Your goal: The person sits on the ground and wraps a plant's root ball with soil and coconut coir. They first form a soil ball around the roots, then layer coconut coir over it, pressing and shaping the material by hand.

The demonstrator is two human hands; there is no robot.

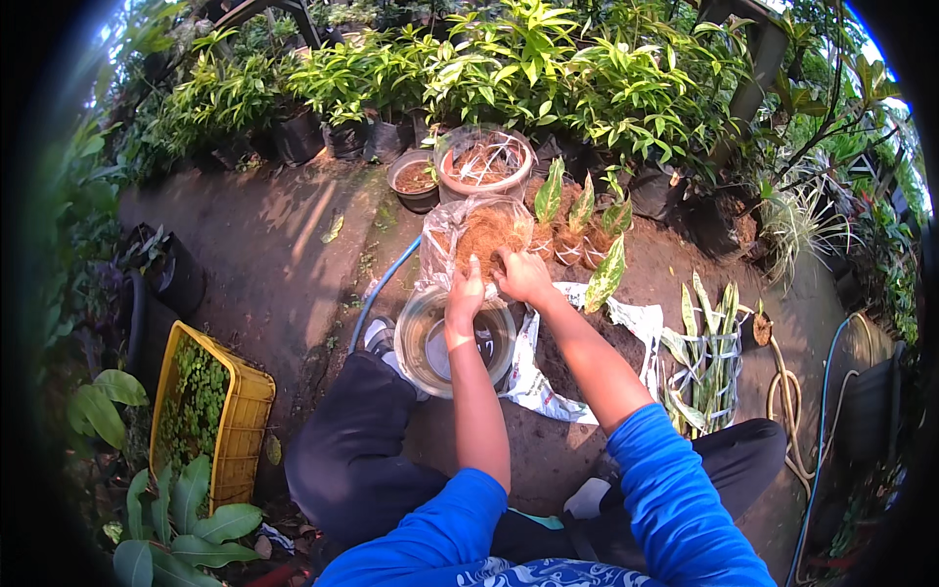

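My left hand [466,295] and my right hand [523,276] are close together above the rim of a tub of water [419,345]. Both are at the near edge of a clear plastic bag of brown coir fibre [490,233]. Whether the fingers grip fibre or something small is too unclear to tell. Right of the bag stand several variegated leafy cuttings [568,238], their bases wrapped in fibre and tied. Another variegated leaf [607,275] rises beside my right wrist, over an opened white sack of dark soil [554,400].
Behind the bag are a large round pot [484,187] and a small pot [412,182], before a row of bagged plants. Tied snake plant leaves [708,359] and hoses [788,396] lie right. A blue hose [385,282] and a yellow crate [246,411] are left.
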